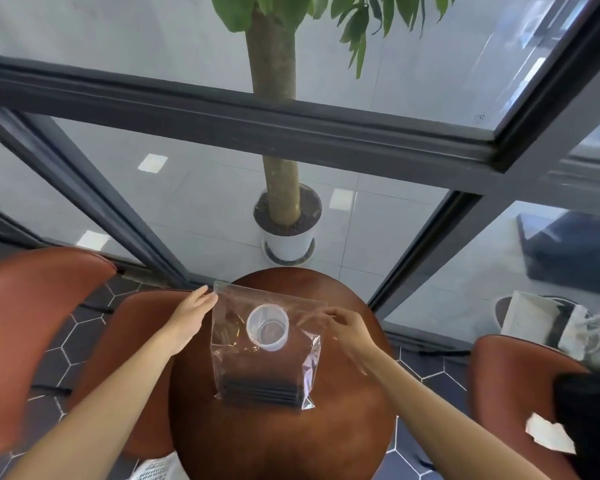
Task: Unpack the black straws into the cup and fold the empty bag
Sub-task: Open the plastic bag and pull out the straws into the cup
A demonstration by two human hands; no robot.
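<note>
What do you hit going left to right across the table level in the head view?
Left chair → left hand at the bag's top left corner → clear bag holding the black straws → right hand pinching the bag's top right edge → right chair.

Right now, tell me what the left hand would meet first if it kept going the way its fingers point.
Probably the top left corner of the clear plastic bag: the left hand has straight fingers aimed at that edge, nearly touching. Depth is unclear.
</note>
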